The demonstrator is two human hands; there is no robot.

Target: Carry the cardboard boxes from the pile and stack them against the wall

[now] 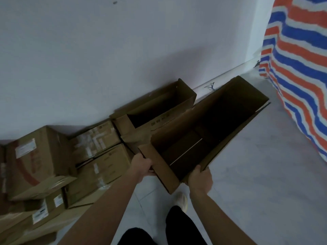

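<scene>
I hold a long open cardboard box [177, 121] in front of me, its open top facing up and its far end pointing toward the wall. My left hand [141, 167] grips its near left flap. My right hand [200, 179] grips its near right edge. Just behind it another open empty box [159, 110] sits on the floor against the white wall [106, 59]. Several closed taped boxes [99, 156] are stacked against the wall to the left.
A large bundle wrapped in red, blue and white striped sheeting [299, 68] stands at the right. Pale floor tiles [256, 174] lie between it and the boxes. My dark trousers and one light shoe [182, 200] show below.
</scene>
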